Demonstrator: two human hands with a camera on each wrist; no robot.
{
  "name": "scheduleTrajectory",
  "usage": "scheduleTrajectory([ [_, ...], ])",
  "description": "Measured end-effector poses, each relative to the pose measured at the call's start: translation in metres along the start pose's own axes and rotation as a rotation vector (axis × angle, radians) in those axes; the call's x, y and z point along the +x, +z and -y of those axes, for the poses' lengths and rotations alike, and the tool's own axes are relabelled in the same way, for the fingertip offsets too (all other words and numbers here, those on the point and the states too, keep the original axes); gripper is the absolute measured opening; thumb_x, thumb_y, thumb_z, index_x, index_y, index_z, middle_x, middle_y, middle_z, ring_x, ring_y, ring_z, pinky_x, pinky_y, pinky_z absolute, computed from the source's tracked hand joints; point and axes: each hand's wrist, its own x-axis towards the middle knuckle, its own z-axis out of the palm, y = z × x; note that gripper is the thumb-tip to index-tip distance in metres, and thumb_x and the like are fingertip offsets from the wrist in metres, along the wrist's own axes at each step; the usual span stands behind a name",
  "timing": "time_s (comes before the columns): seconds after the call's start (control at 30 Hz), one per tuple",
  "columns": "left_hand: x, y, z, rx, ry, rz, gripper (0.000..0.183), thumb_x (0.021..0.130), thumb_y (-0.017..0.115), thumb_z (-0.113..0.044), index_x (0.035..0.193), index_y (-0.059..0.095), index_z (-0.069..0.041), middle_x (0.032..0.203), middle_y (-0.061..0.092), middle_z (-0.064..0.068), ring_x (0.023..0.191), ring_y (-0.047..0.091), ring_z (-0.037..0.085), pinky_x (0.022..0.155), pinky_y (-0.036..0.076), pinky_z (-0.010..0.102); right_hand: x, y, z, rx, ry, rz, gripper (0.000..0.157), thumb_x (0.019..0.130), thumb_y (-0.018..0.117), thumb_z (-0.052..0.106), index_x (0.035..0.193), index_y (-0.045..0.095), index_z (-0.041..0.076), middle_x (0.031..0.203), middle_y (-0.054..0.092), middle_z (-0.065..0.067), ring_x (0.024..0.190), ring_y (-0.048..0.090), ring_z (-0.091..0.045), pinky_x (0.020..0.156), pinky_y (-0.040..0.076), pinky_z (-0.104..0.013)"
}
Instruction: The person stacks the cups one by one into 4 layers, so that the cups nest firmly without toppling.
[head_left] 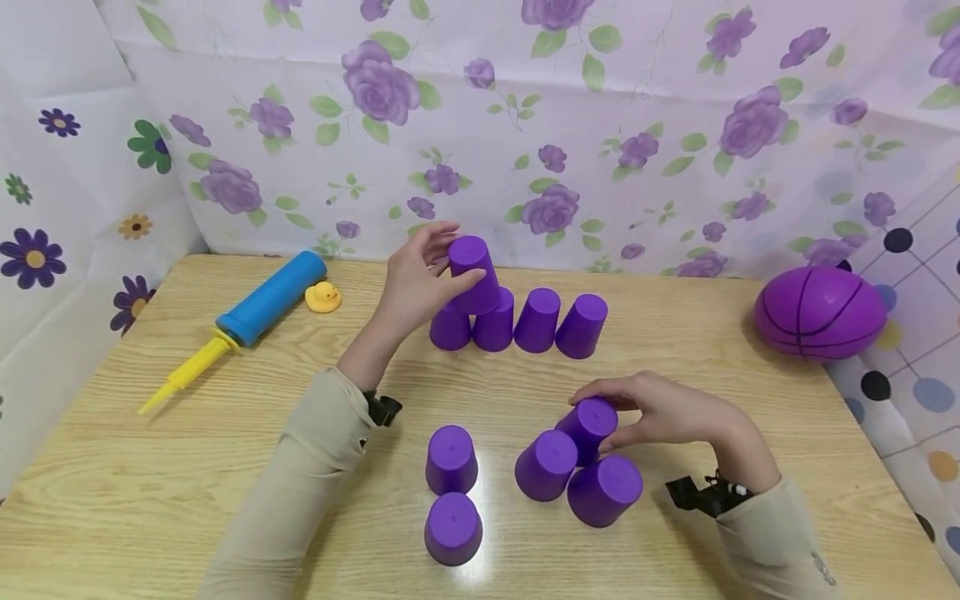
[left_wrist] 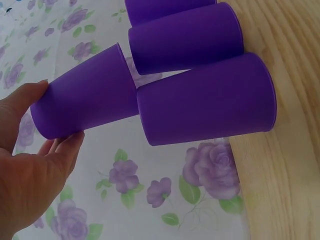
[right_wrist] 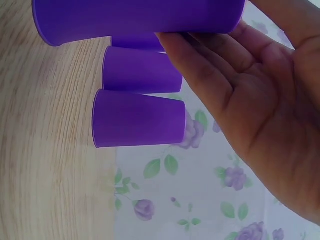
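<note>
My left hand [head_left: 414, 279] pinches an upside-down purple cup [head_left: 478, 279] between thumb and fingers. That cup tilts slightly over the left end of a back row of several upside-down purple cups [head_left: 537, 321]; in the left wrist view its rim is right at the top of the row's end cup [left_wrist: 207, 102]. At the front right, my right hand [head_left: 663, 408] grips another upside-down purple cup [head_left: 590, 423], thumb on one side and fingers on the other. Two more purple cups, a left one [head_left: 546, 467] and a right one [head_left: 604, 492], stand close in front of it.
Two upside-down purple cups, one behind [head_left: 452, 461] the other [head_left: 453, 529], stand front centre. A blue and yellow hand pump [head_left: 273, 300] and a yellow rubber duck [head_left: 323, 297] lie back left. A purple ball [head_left: 819, 312] sits at the right edge, before a flowered cloth [head_left: 480, 125].
</note>
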Motion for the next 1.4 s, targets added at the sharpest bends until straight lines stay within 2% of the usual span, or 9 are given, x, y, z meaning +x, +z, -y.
scheduleTrajectory([
  [0.2, 0.008, 0.001, 0.000, 0.011, -0.006, 0.062, 0.061, 0.074, 0.079, -0.012, 0.127, 0.051, -0.003, 0.124, 0.057, 0.011, 0.115, 0.055, 0.019, 0.098, 0.043, 0.025, -0.001, 0.000, 0.000, 0.035, -0.010, 0.019, 0.048, 0.083, 0.071, 0.029, 0.127, 0.054, 0.017, 0.117, 0.063, 0.006, 0.107, 0.060, -0.008, 0.095, 0.047, -0.030],
  [0.37, 0.011, 0.001, -0.003, 0.042, -0.009, 0.098, 0.054, 0.076, 0.077, -0.010, 0.124, 0.054, -0.004, 0.123, 0.059, 0.011, 0.116, 0.055, 0.018, 0.098, 0.043, 0.023, -0.002, 0.000, 0.001, 0.037, -0.027, 0.007, 0.048, 0.083, 0.071, 0.028, 0.126, 0.055, 0.016, 0.115, 0.064, 0.004, 0.105, 0.061, -0.009, 0.094, 0.047, -0.030],
  [0.57, 0.012, 0.000, -0.004, 0.068, -0.014, 0.146, 0.054, 0.077, 0.076, -0.010, 0.126, 0.053, -0.003, 0.125, 0.058, 0.013, 0.118, 0.054, 0.020, 0.100, 0.041, 0.024, -0.002, 0.001, 0.000, 0.044, -0.016, 0.001, 0.048, 0.082, 0.072, 0.029, 0.125, 0.055, 0.016, 0.115, 0.064, 0.005, 0.105, 0.061, -0.009, 0.094, 0.047, -0.029],
  [0.93, 0.015, 0.000, 0.001, 0.052, -0.015, 0.148, 0.059, 0.077, 0.076, -0.015, 0.130, 0.051, -0.003, 0.125, 0.058, 0.011, 0.117, 0.055, 0.020, 0.099, 0.042, 0.024, -0.001, 0.000, 0.001, 0.037, 0.016, 0.003, 0.049, 0.082, 0.072, 0.031, 0.126, 0.056, 0.017, 0.115, 0.064, 0.006, 0.106, 0.060, -0.008, 0.095, 0.047, -0.030],
  [1.2, 0.012, -0.002, 0.008, 0.018, -0.064, 0.152, 0.062, 0.076, 0.079, -0.018, 0.130, 0.050, -0.007, 0.123, 0.057, 0.009, 0.116, 0.054, 0.018, 0.099, 0.043, 0.024, -0.001, 0.000, 0.001, 0.041, 0.022, 0.009, 0.050, 0.081, 0.073, 0.031, 0.126, 0.056, 0.017, 0.117, 0.063, 0.006, 0.107, 0.060, -0.008, 0.096, 0.046, -0.029],
  [1.4, 0.012, -0.001, 0.011, 0.031, -0.048, 0.164, 0.063, 0.076, 0.079, -0.016, 0.131, 0.049, -0.008, 0.124, 0.057, 0.009, 0.117, 0.054, 0.019, 0.101, 0.041, 0.026, -0.002, 0.000, 0.001, 0.008, 0.037, 0.005, 0.050, 0.081, 0.071, 0.035, 0.126, 0.056, 0.017, 0.117, 0.064, 0.006, 0.106, 0.060, -0.007, 0.095, 0.047, -0.031],
])
